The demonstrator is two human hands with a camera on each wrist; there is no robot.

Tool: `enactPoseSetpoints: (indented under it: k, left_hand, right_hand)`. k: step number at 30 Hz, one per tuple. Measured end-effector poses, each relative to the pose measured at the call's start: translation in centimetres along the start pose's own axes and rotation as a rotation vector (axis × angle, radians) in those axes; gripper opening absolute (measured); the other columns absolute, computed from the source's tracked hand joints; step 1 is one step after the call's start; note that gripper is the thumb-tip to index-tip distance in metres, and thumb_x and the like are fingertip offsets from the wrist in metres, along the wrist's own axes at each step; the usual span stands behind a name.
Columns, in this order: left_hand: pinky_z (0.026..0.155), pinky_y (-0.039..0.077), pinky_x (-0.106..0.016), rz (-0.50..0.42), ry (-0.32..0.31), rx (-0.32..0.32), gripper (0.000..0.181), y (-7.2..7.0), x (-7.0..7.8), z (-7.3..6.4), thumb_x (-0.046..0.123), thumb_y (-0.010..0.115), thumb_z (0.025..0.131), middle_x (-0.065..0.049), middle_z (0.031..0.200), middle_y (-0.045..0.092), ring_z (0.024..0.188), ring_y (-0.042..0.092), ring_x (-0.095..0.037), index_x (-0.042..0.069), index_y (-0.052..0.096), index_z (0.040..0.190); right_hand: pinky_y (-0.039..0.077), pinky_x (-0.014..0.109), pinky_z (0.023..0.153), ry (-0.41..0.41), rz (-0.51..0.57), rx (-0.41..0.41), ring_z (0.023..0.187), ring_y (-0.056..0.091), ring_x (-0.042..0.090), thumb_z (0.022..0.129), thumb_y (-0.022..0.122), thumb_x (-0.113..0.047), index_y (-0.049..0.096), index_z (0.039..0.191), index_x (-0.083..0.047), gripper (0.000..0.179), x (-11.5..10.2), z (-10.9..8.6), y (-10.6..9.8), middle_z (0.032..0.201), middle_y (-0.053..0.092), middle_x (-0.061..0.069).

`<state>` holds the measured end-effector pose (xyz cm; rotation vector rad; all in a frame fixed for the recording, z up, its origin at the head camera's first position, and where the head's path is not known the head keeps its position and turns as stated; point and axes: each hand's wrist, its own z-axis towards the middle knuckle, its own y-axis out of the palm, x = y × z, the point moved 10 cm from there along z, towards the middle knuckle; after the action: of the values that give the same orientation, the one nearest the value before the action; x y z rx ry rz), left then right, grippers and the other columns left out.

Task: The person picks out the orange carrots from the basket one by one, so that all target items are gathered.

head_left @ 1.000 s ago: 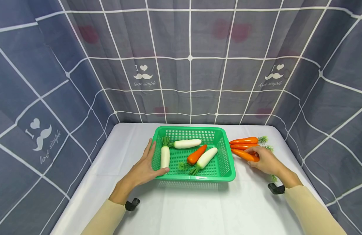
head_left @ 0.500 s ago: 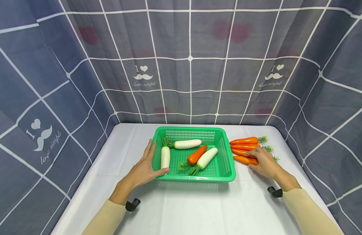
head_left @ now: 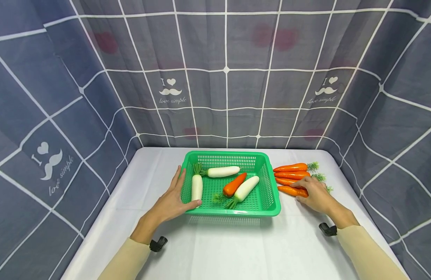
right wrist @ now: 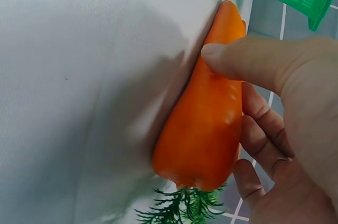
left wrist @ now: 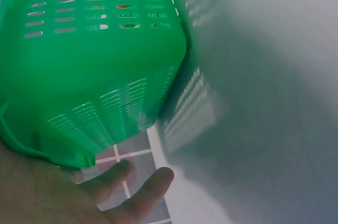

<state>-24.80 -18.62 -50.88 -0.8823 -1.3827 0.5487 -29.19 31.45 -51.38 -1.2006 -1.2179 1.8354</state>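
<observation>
My left hand (head_left: 170,204) rests on the near left corner of a green plastic basket (head_left: 232,212), its thumb over the rim and its fingers spread along the outside; in the left wrist view the fingers (left wrist: 150,195) extend straight past the wall. In the basket lie an orange carrot (head_left: 234,184) and three white radishes (head_left: 224,171) with green tops. My right hand (head_left: 316,193) pinches the nearest carrot (head_left: 291,191) of a row on the table. In the right wrist view the thumb lies along one side of that carrot (right wrist: 206,123), with fingers curled at the other.
Several more carrots (head_left: 290,167) lie side by side right of the basket, leafy ends pointing right. A white cloth covers the table (head_left: 229,249). Grey checked curtains (head_left: 208,89) close in the back and both sides.
The nearest carrot, held at a slant against the others a second ago, now lies level in the row, nearer me. My right hand moved with it; my left hand stayed still.
</observation>
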Motion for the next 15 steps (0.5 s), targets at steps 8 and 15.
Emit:
enactPoseSetpoints:
  k: [8,15]
  left_hand:
    - [0.092,0.068,-0.064,0.003,0.004,0.003,0.132,0.0,-0.1,0.1,0.07,0.081,0.101,0.01,0.196,-0.022,0.157,0.061,-0.056,0.028,-0.007,0.189]
    - [0.092,0.068,-0.064,0.003,0.006,0.001,0.132,0.0,-0.1,0.0,0.072,0.081,0.101,0.011,0.196,-0.022,0.158,0.06,-0.056,0.028,-0.007,0.189]
  right_hand:
    - [0.037,0.047,0.087,0.006,0.021,0.003,0.123,0.067,0.047,0.094,0.098,-0.016,0.084,0.136,-0.008,0.045,-0.4,0.2,-0.7,0.131,0.076,0.021]
    - [0.04,0.044,0.085,-0.03,0.027,0.059,0.112,0.067,0.037,0.097,0.095,-0.015,0.084,0.135,-0.007,0.04,-1.8,1.0,-1.9,0.12,0.076,0.017]
